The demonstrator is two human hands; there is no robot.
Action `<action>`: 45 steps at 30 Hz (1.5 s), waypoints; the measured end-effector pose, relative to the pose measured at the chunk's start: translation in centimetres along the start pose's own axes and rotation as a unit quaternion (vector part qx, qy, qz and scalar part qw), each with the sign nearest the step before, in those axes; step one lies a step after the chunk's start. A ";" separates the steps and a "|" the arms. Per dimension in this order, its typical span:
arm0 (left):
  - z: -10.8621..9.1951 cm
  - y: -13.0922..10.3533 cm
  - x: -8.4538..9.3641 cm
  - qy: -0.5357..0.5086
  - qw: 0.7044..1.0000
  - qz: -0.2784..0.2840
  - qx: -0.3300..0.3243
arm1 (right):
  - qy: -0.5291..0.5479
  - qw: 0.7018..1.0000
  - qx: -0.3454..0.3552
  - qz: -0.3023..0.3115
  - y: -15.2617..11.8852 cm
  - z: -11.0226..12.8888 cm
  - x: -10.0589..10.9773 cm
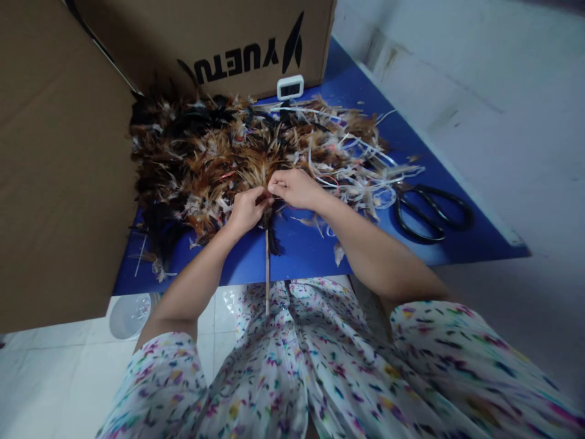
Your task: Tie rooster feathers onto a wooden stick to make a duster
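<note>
A thin wooden stick [267,268] points from the table toward my lap, with brown and black feathers around its far end. My left hand [249,210] is closed in a pinch at that feathered end. Touching it from the other side, my right hand [295,188] also pinches with thumb and finger, close to the base of the brown feathers [259,161]. What lies between the right fingertips is too small to make out. Dark feathers [273,238] hang beside the stick just below the hands.
A large heap of loose feathers [192,158] covers the blue table [237,262]. White strings [375,174] tangle at its right, beside black-handled scissors [427,213]. Cardboard [150,42] stands behind and at left; a small white digital device [290,88] sits at the back. A wall [503,122] borders the right.
</note>
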State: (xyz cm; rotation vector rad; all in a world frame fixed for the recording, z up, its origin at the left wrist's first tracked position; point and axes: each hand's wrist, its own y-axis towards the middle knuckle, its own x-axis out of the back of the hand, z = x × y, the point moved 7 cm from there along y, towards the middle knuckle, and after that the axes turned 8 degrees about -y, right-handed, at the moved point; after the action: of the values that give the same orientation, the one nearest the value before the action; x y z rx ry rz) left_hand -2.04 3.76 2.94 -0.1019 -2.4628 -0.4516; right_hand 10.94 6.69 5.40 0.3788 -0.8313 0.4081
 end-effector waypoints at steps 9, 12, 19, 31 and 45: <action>1.7 0.0 0.1 -0.062 0.998 0.002 0.000 | 0.036 0.986 0.157 -0.045 -1.7 1.8 3.4; 1.7 0.1 0.2 -0.068 0.998 -0.004 -0.002 | -0.057 0.992 0.107 0.020 -1.6 1.0 1.8; 2.3 0.2 0.1 -0.111 0.994 -0.009 0.000 | -0.195 0.974 0.107 0.031 -1.0 0.7 -0.8; 3.0 -0.3 -0.2 -0.318 0.938 -0.019 0.139 | -0.163 0.965 0.203 0.018 -1.0 0.9 -1.4; 3.6 -0.5 -0.1 -0.345 0.921 -0.043 0.174 | 0.000 0.986 0.165 -0.016 -0.4 0.4 -1.2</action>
State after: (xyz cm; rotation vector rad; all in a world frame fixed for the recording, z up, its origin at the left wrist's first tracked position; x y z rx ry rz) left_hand -4.08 4.53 0.03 0.0004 -3.2109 0.0131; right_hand 10.19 5.96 4.65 0.6992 -0.7558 0.5173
